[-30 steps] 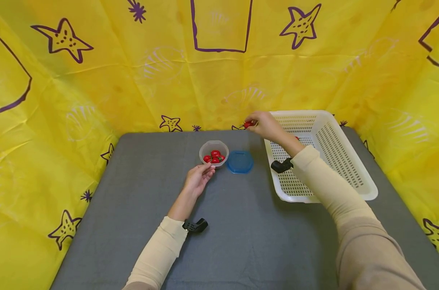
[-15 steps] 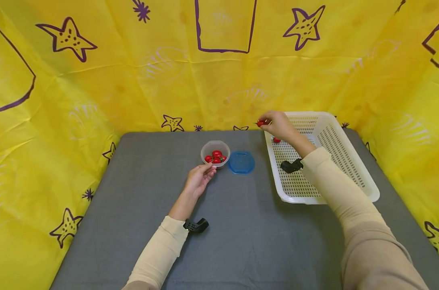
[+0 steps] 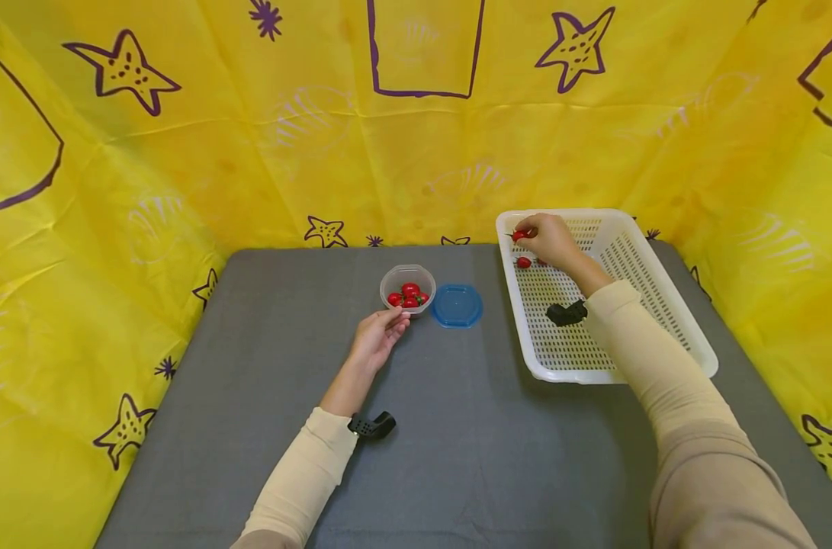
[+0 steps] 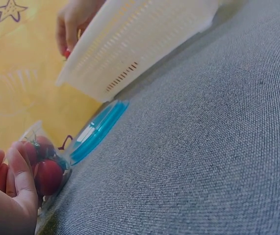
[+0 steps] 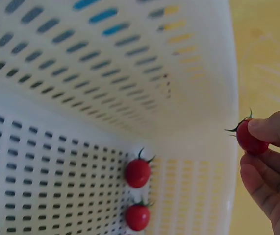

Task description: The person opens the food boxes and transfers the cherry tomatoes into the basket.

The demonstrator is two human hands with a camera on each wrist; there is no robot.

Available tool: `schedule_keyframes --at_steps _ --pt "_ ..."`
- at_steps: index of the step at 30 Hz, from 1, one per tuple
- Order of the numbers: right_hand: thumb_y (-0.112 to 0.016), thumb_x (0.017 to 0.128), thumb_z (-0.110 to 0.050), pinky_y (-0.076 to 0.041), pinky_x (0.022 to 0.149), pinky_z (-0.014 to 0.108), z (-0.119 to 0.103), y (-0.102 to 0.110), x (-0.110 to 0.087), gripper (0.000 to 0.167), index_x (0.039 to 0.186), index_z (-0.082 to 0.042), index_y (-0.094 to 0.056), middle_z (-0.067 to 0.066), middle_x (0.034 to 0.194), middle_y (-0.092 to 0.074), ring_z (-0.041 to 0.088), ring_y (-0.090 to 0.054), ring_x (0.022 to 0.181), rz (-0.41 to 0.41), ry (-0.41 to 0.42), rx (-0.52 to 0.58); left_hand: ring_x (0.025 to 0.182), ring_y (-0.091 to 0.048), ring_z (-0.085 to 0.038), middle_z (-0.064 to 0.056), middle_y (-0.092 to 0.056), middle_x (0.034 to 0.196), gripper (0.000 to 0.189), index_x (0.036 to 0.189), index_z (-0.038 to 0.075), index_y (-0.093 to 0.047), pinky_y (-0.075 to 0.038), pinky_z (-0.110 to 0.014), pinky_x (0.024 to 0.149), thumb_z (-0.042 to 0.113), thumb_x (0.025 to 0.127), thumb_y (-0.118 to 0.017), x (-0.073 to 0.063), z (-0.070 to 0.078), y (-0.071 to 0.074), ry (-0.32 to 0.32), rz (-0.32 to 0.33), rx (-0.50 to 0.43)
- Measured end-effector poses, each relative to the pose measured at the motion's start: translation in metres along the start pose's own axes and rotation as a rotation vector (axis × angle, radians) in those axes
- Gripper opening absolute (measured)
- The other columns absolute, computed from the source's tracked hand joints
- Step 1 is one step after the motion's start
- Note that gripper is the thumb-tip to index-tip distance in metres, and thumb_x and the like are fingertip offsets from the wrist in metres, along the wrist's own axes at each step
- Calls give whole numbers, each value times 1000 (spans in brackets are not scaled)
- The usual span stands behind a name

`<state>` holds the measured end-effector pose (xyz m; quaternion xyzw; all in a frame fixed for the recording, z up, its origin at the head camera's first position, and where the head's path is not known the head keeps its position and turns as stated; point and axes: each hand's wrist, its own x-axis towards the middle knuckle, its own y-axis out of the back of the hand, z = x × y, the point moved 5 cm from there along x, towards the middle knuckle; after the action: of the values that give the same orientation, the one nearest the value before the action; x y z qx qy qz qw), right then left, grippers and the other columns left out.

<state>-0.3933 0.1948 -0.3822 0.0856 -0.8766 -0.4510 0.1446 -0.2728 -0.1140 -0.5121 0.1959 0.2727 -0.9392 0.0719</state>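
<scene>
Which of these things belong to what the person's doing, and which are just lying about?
Part of the job, it seems:
Tomato, pinched in the right hand
White basket, with more tomatoes inside
Clear tub, holding several tomatoes, touched by the left hand
Blue lid, untouched, probably the tub's

Just there:
Yellow patterned cloth
Grey tabletop

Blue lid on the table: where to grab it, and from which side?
I'd pinch the right-hand rim of the blue lid, coming in from the right. It lies flat on the grey cloth, so its edge looks the best hold; the clear tub crowds its left, while bare cloth separates it from the white basket.
</scene>
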Motion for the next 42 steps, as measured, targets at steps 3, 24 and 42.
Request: schedule_keyframes --at_steps 3,24,42 --pt "-65 88 -6 -51 79 43 9 0 -1 25 109 8 -67 28 104 -68 36 -64 90 -6 -21 1 61 -65 -7 1 -71 69 17 81 8 -62 -53 -16 62 7 97 -57 0 0 0 -4 1 5" --pt "-60 91 -6 -47 90 54 73 3 -12 27 113 11 -63 33 112 -63 43 -59 98 -17 -174 -81 63 -66 -8 0 -71 71 13 84 8 -62 -53 -16 63 9 97 -59 0 1 4 -1 8 15" --pt "-53 87 -1 -46 87 55 106 9 -28 25 104 15 -60 35 106 -60 44 -54 93 46 -316 -122 65 -66 -8 0 -71 73 9 87 7 -61 -54 -16 65 9 96 -59 -1 2 4 6 3 24"
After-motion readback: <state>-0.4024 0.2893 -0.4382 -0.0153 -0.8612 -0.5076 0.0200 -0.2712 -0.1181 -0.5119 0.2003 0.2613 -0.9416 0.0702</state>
